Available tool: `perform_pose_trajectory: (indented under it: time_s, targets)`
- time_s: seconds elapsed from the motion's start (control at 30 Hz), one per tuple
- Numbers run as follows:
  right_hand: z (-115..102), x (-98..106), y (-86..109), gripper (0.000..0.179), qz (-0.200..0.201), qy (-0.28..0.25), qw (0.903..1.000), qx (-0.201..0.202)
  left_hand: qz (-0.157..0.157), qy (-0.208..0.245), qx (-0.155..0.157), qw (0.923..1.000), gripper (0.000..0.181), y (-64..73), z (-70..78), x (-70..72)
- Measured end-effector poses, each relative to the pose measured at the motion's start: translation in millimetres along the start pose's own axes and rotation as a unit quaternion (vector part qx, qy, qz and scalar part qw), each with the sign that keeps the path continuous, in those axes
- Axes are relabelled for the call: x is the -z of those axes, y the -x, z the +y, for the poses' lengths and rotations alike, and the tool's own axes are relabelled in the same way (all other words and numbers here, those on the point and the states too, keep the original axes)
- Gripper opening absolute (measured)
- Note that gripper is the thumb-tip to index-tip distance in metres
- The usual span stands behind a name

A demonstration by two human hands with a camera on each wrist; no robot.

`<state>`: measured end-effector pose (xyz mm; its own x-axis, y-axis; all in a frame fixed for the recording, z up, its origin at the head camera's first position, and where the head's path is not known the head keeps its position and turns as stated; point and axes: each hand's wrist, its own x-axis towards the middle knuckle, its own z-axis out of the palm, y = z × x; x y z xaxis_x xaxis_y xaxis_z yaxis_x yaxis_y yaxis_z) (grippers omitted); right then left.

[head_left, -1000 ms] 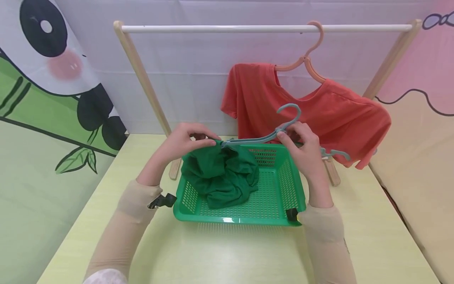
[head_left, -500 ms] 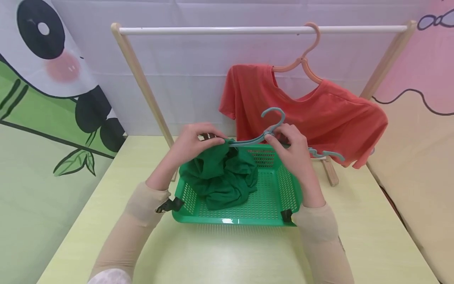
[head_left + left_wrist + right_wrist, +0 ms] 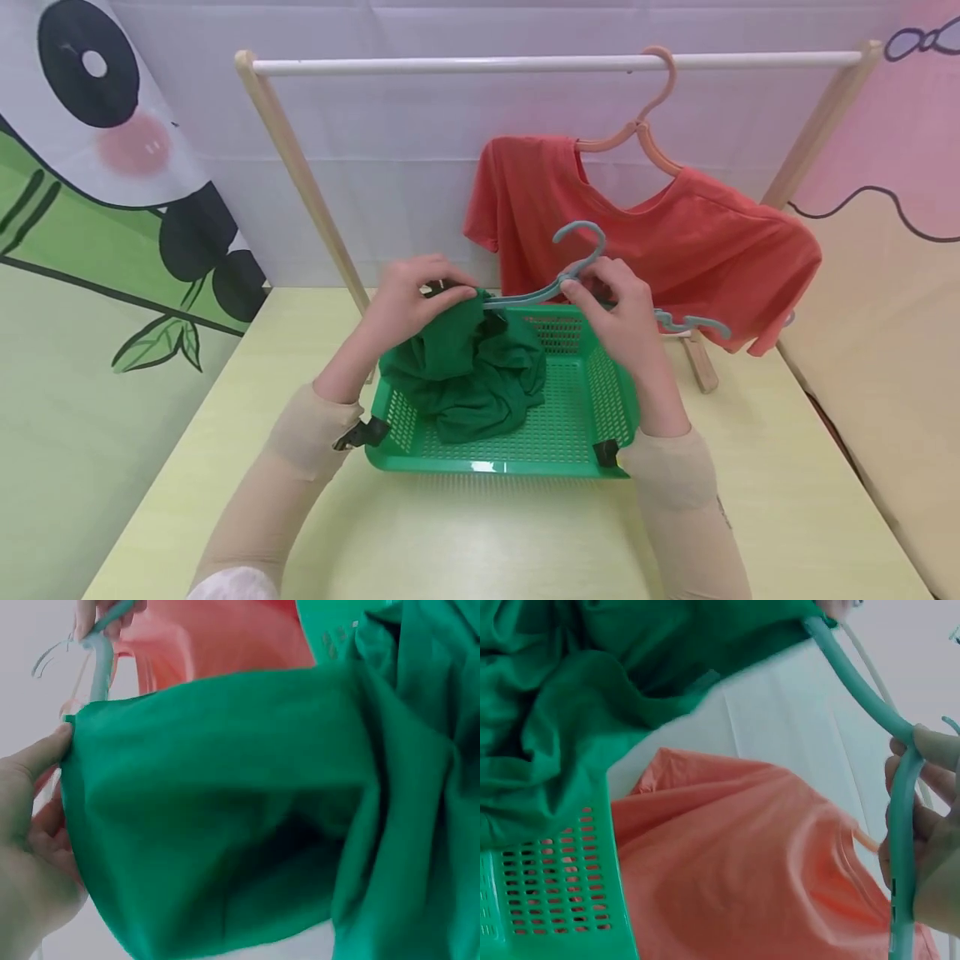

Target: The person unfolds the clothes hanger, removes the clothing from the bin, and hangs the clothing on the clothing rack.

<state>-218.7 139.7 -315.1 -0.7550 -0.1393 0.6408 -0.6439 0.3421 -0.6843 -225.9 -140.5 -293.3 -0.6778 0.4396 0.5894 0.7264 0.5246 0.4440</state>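
Observation:
My left hand (image 3: 411, 302) pinches the edge of a crumpled green garment (image 3: 480, 392) between thumb and fingers, at the back left of the green basket. Most of the cloth lies bunched in the basket's left half. My right hand (image 3: 617, 304) grips a blue-grey clothes hanger (image 3: 525, 298) at its middle, just below the hook, which points up. One hanger arm runs left into the garment near my left fingertips, and its tip is hidden in the cloth. The left wrist view shows the garment's edge (image 3: 75, 772) stretched from my thumb. The other arm sticks out past my right hand.
The green basket (image 3: 495, 468) stands on a pale yellow table (image 3: 465, 542). Behind it, a red T-shirt (image 3: 570, 225) hangs on an orange hanger (image 3: 660, 150) from the white rail (image 3: 420, 65) of a wooden rack. The rack's wooden foot (image 3: 700, 367) is right of the basket.
The hanger and my right hand have moved left, its arm passing into the green garment. My left hand has shifted slightly right. Over the last half second the hanger hook has risen a little.

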Motion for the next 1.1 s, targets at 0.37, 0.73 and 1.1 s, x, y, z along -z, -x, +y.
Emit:
perform_pose_trajectory:
  time_s: [0.37, 0.73, 1.1]
  targets:
    - [0, -6, -2.6, 0.006, 0.026, -0.008, 0.9996, 0.010, -0.053, -0.002, 0.023, 0.9983, 0.022, -4.7, 6.6, -4.9]
    - [-6, -7, -2.2, 0.006, 0.019, 0.016, 0.9997, -0.005, -0.065, -0.040, 0.010, 0.9970, 0.019, -11.0, 11.8, -9.1]
    - [-10, -28, 4.4, 0.014, -0.016, 0.064, 0.9977, 0.015, 0.027, 0.028, -0.014, 0.9991, 0.008, -16.4, 15.4, -25.8]
